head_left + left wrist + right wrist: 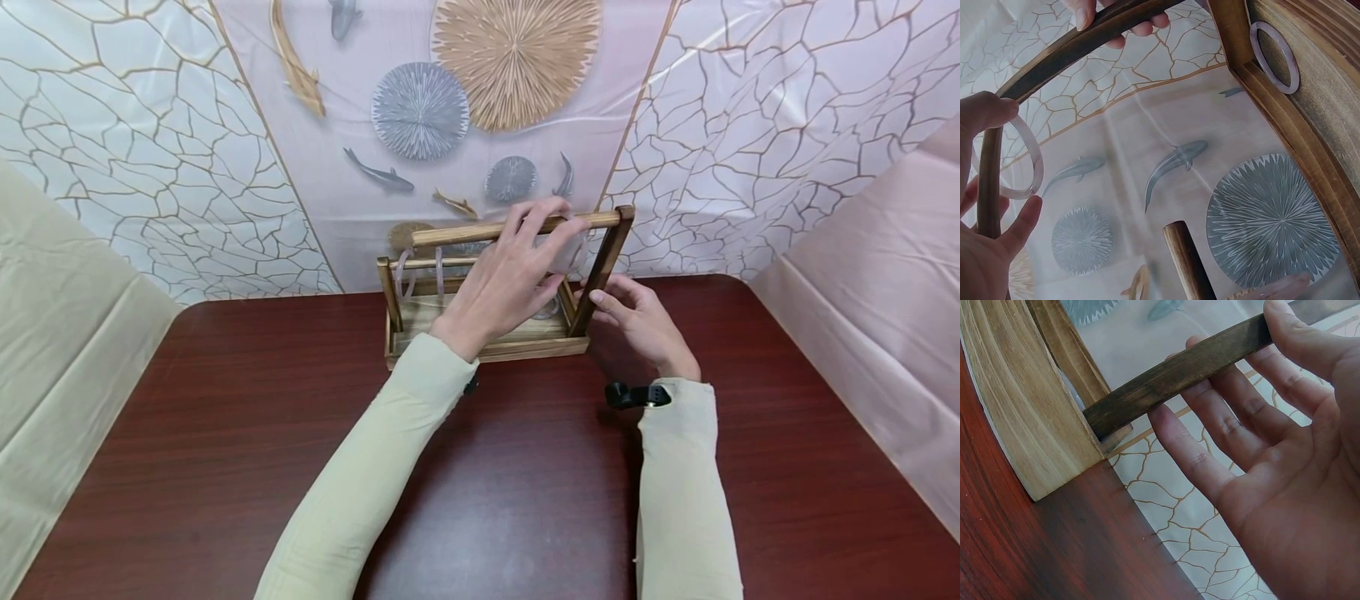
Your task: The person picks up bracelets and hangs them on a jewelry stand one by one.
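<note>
Brown wood forms the 2-bar bangle stand (525,350), which sits on the glossy red-brown table (495,500) at 12 o'clock, its upper bar free at the 10 o'clock end. The left hand (504,279) reaches over that bar, thumb and fingers pinching a pale lilac, translucent ring-shaped bangle (1038,156) near the stand's 2 o'clock corner; whether the ring encircles the bar I cannot tell. The right hand (651,329), at 3 o'clock, clasps the flat dark wooden post (603,271) between thumb and fingers. 2 pale hanging bangles (439,283) circle the lower bar toward 10 o'clock, and 1 pale round bangle (1295,65) lies in the tray toward 3 o'clock
</note>
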Demonstrator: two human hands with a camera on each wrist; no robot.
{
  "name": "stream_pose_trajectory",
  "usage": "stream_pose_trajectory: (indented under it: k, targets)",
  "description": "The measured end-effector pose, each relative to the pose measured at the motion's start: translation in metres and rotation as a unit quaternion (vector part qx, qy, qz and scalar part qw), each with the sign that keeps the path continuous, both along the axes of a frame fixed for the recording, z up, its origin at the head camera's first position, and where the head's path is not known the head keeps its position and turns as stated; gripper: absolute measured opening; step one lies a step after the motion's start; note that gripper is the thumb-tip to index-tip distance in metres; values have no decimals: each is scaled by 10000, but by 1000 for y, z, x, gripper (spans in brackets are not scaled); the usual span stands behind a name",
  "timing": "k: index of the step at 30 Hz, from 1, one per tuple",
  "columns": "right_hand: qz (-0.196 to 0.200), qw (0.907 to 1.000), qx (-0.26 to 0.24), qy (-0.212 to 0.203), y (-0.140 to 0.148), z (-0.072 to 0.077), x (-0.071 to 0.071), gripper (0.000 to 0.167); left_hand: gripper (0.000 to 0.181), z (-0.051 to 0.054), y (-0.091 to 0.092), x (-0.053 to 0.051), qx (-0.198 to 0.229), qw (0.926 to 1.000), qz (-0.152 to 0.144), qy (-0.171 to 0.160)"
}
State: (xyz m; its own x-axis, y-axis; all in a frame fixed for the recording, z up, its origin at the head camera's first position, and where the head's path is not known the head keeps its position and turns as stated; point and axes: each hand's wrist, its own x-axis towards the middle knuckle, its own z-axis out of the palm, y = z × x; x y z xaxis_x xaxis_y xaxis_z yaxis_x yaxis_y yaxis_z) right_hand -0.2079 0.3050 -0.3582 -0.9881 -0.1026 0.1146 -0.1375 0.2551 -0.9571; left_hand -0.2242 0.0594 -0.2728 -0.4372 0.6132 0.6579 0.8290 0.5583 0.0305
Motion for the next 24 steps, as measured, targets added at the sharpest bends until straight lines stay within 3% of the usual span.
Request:
stream_pose_trajectory:
  k: [6,13,24]
  targets:
    - [-22,9999,-102,20,0,-2,-1,38,66,-2,-2,1,27,9999,44,96]
    - [54,9998,-169,37,0,-2,-1,32,65,-6,-4,2,337,9989,82,322]
    - [12,10000,-8,15,0,-1,0,39,55,-10,-12,8,409,9979,139,474]
